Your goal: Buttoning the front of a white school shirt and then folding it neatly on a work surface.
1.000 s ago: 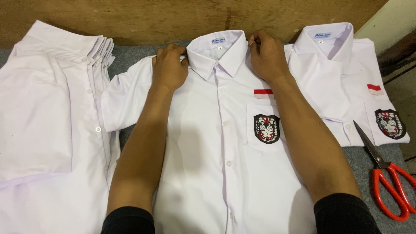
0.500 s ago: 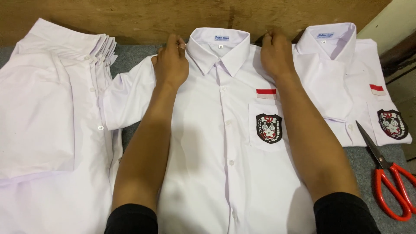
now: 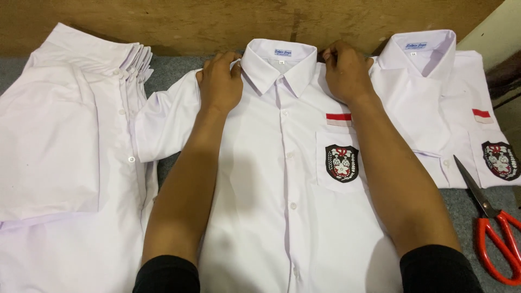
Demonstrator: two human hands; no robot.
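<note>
- At the middle of the grey surface (image 3: 173,68), a white shirt (image 3: 282,217) lies face up, buttoned, collar toward the wooden wall (image 3: 217,21).
- Left hand (image 3: 220,81) rests palm down on the shirt's shoulder just beside the collar (image 3: 279,68); its fingertips curl at the shoulder seam, seemingly pinching the cloth, though the hold itself is hidden under the hand.
- Right hand (image 3: 344,70) sits on the other shoulder, fingers bent and closed on the fabric at the collar's edge; the fingertips are tucked out of sight.
- Both forearms lie across the shirt front and cover part of it; black sleeves (image 3: 437,268) are cut off at the bottom edge.
- On the chest pocket a dark shield badge (image 3: 342,163) shows, with a small red and white strip (image 3: 338,119) above it; the right forearm hides the pocket's outer edge.
- Shirt's hem runs out of view at the bottom; its right sleeve is hidden under the arm, while the other sleeve (image 3: 163,125) spreads toward the stack.
- Stack of folded white shirts (image 3: 65,152) fills the left side, cut off at the left and bottom edges; how many it holds is hard to make out.
- Second shirt (image 3: 429,103) lies to the right, touching the middle one, with its own badge (image 3: 500,160) clipped by the frame edge.
- Red-handled scissors (image 3: 488,222) lie on the grey surface at the lower right, blades shut, handles partly cut off.
- Surface looks like grey felt or carpet; the wall behind is plain brown wood, with a pale panel (image 3: 496,27) at the upper right corner.
</note>
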